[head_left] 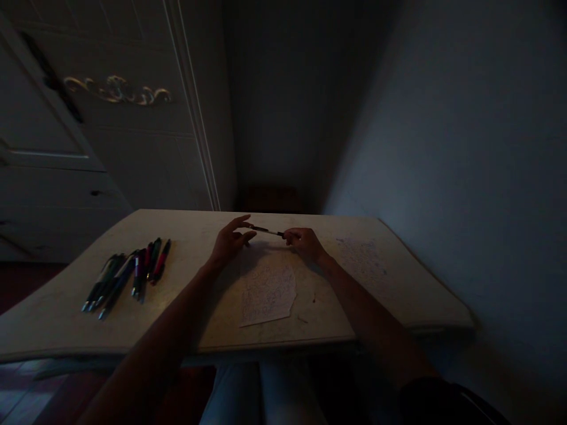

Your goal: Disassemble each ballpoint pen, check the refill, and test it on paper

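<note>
Pen axis: the pen (267, 231) runs crosswise between the hands, its right end slightly lower in view and nearer the person; which end writes cannot be told.
Pen place: above the far half of the white tabletop (186, 227), beyond the torn-edged scribbled sheet (268, 295).
Tabletop left: a loose bunch of pens (116, 283), dark, purple and red barrels, mostly slanting toward the person.
Tabletop right: a patch of scribbles (363, 260) near the right forearm; whether on paper or on the table is too dim to tell.
In between: the left forearm crosses between the bunch and the sheet.
Right hand: the fingers of the right hand (306, 243) are pinched on the pen's right end.
Left hand: the left hand (227, 242) has thumb and fingers parted around the pen's left end; actual contact cannot be told.
</note>
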Available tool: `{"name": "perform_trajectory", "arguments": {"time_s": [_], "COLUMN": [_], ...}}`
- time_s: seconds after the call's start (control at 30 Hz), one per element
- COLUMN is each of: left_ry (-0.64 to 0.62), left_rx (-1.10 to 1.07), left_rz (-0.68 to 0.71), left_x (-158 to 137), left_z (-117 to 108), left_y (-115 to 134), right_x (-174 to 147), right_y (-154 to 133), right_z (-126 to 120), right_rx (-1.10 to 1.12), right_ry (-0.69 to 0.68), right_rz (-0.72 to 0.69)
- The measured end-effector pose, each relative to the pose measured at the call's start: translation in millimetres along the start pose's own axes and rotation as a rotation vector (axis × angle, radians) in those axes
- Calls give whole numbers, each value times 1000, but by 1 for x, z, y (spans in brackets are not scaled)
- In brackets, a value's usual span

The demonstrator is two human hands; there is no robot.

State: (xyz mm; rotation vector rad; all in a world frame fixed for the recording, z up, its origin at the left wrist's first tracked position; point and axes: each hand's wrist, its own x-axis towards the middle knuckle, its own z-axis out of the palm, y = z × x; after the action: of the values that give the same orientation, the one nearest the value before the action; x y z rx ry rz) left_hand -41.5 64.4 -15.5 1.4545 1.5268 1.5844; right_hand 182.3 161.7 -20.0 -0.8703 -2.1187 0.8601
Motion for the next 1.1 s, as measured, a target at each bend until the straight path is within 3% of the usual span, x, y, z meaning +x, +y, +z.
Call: {"name": "perform_trajectory", "arguments": {"time_s": [0.23, 0.43, 0.63, 0.83, 0.97, 1.1], "left_ry": [-24, 12, 41, -17, -91, -37], "left_rx": [99, 259, 249, 100, 154, 233], "left_rz": [-21, 19, -105, 60, 38, -22], "left_x": [-4, -14, -12, -8, -8, -11], "left_z": [3, 5, 4, 0, 2, 3], "left_y": [0, 8, 6, 4, 6, 5], "right_x": [-2, -1, -1, 2, 3, 3], "right_y": [0, 0, -2, 0, 1, 2], "right_z": [4, 7, 9, 5, 5, 6], "right_rx": [-60, -198, -236, -224, -232, -251], "right_ry": [-3, 30, 21, 36, 46, 30], "right_rz": [-24, -129, -149, -101, -97, -137]}}
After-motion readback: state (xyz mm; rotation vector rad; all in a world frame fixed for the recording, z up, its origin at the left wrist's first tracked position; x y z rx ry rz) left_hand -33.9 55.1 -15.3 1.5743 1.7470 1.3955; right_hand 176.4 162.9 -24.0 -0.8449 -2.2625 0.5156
